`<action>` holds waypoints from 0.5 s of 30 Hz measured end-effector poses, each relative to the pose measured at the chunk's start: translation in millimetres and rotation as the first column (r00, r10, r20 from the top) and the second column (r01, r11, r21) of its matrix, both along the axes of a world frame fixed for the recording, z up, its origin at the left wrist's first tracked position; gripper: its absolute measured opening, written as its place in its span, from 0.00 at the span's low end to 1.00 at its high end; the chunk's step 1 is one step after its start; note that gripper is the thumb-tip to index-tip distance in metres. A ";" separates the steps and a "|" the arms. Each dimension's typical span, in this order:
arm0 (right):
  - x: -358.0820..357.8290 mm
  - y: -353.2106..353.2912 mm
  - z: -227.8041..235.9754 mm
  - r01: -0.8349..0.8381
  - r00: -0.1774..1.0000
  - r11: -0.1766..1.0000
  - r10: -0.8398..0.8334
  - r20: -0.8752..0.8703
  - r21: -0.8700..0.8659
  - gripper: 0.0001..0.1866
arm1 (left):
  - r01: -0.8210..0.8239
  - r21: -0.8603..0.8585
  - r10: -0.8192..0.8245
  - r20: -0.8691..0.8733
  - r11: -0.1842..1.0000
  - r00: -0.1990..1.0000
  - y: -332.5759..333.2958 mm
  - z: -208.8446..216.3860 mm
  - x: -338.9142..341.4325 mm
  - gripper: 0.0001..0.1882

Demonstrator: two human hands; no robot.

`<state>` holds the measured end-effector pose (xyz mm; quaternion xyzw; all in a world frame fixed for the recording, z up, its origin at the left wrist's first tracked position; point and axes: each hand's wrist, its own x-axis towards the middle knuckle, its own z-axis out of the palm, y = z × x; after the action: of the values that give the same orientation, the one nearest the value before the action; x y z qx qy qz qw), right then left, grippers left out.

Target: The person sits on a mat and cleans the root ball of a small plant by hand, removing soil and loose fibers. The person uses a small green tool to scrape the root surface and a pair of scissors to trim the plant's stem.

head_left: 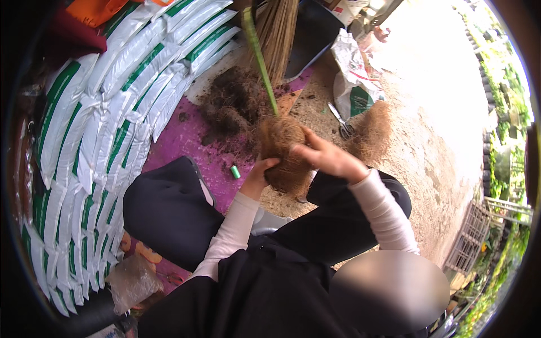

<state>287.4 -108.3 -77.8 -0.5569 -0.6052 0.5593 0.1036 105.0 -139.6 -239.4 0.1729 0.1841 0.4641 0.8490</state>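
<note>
Rough, sun-bleached ground (434,163) runs along the right of an outdoor work spot, edged by leafy greenery (499,174), while a wall of stacked bags (118,129) in glossy white plastic with green bands curves up the left. Between them sits a person (270,287) in smooth dark clothing and pale ribbed sleeves (386,211), knees spread, over a purple sheet (174,149) sprinkled with dark crumbs.

At the far end, a bundle of thin, straight, straw-coloured stalks (282,45) stands before a dark, flat-sided container (317,36). Below it lies a dark, crumbly, root-like mound (231,98). A crumpled white sack (349,79) with a green patch slumps to the right, and a grid-sided crate (468,234) rests near the greenery. A shaggy brown fibre clump (375,132) lies just below the sack.

At the centre, above the gap between the knees, a rounded, hairy brown fibre bundle (283,141) is gripped from both sides: the left hand (258,176) clasps its lower left, the right hand (327,158) presses around its right flank. A slim green stem (262,67), blurred toward its tip, rises from the top. Metal scissors (342,121) lie beside the clump; a small green cylinder (235,172) lies on the sheet.
</note>
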 end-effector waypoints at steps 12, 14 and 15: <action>-33.5 -36.0 -71.4 0.331 0.757 0.943 -0.245 -0.606 0.032 0.56 | 0.051 0.105 -0.010 -0.353 0.993 0.936 12.5 33.2 -23.3 0.44; -29.4 -36.5 -80.2 0.384 0.714 0.923 -0.309 -0.628 -0.017 0.56 | -0.041 0.286 0.164 -0.424 0.957 0.891 18.0 34.2 -21.1 0.45; -27.7 -37.4 -82.3 0.428 0.716 0.904 -0.346 -0.607 -0.009 0.57 | -0.080 0.372 0.254 -0.446 0.925 0.858 20.9 32.4 -20.9 0.45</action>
<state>259.7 -145.7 -160.1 -0.4593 -0.4470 0.6296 0.4392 84.0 -118.7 -207.0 0.4113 0.3229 0.5031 0.6881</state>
